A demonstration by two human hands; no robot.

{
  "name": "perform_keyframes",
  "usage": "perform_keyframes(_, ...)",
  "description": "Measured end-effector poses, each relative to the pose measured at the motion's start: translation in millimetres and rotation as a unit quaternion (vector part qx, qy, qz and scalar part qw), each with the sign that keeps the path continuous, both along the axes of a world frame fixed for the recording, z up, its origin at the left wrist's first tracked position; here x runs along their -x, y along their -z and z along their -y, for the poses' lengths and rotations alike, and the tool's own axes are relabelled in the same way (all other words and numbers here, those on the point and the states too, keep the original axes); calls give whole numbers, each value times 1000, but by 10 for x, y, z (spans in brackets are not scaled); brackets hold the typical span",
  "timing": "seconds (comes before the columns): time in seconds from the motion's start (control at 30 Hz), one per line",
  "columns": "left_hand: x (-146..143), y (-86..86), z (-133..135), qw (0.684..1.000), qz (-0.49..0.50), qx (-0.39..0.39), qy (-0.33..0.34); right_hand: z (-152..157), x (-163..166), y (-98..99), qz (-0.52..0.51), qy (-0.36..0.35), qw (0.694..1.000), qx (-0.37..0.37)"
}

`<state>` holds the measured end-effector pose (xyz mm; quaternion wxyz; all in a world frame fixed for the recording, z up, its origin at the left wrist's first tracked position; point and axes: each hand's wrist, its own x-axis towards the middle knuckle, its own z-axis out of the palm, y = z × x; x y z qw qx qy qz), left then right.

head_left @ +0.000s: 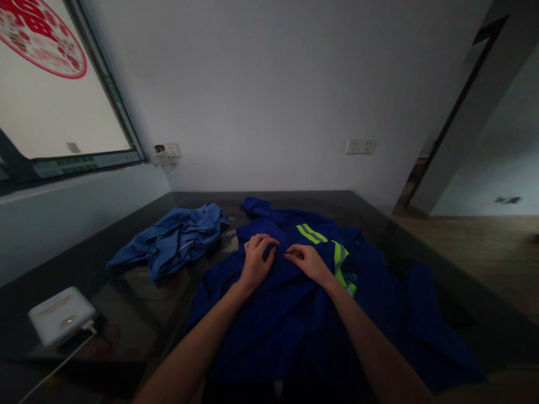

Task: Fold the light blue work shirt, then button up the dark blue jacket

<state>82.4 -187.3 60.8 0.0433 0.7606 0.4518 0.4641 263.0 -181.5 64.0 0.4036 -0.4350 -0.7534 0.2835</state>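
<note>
Narrowly curled, thumb towards forefinger, the left hand [256,257] and right hand [311,262] face each other over the blue work jacket [269,320]; whether cloth is caught between their fingertips, I cannot tell. The jacket lies spread across the dark table [168,325], probably so both hands reach its middle. Left of it, a lighter blue garment [181,238] lies bunched, seemingly kept apart.

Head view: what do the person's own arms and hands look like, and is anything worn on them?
The left hand and right hand are ungloved; no rings can be made out. The left forearm and right forearm taper toward the hands, with no sleeve, watch, cable or marking visible. Nails are too dim to judge.
</note>
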Motion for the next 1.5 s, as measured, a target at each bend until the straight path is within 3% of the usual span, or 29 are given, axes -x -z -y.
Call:
perform_keyframes(0.3, -48, 120, -48, 978, 76, 134, 139, 13, 18, 17, -8, 10, 1000, -29)
perform_keyframes(0.6, -44, 95, -48, 985, 83, 99, 118, -5, 20, 37, 13, 0, 1000, -27)
perform_keyframes(0.93, -16, 120, -82, 977, 81, 130, 146, 0, 20, 34, 24, -5, 1000, -16)
perform_keyframes(1.27, -22, 183, -57, 993, -16, 39, 114, 22, 63, 49, -3, -20, 999, -39)
perform_keyframes(1.5, -15, 113, -94, 966, 125, 162, 160, 21, 40, 14, -24, 0, 999, -44)
